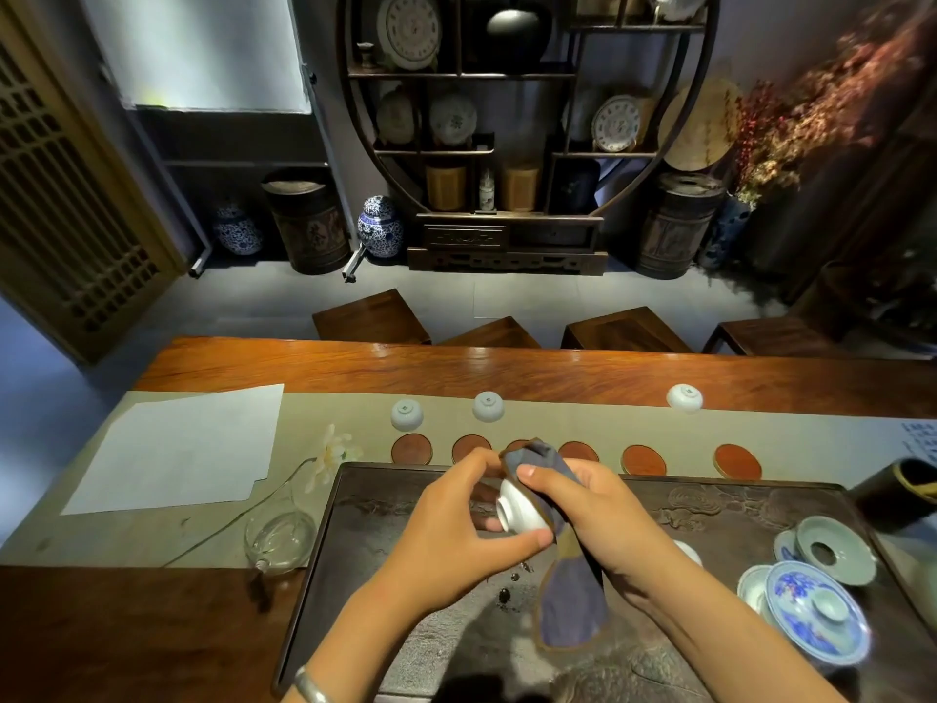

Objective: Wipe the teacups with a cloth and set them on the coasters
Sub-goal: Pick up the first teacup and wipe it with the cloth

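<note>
Both hands [527,520] grip teacup [522,509] — cloth [568,591] tucked inside.

Views: one only, head-worn, so nothing was shared with a second view.
Position: above the near edge of the tea tray [355,499], over the person's own forearms.
Direction: forward and down across the wooden table [507,367] towards the round display shelf [527,144] on the far wall.
Nearness: close to the hands, the room behind well apart.
Lens: wide-angle, edges bowed.

Both forearms are bare, sleeveless in view, with a plain silver bangle [310,686] on the left wrist.
</note>
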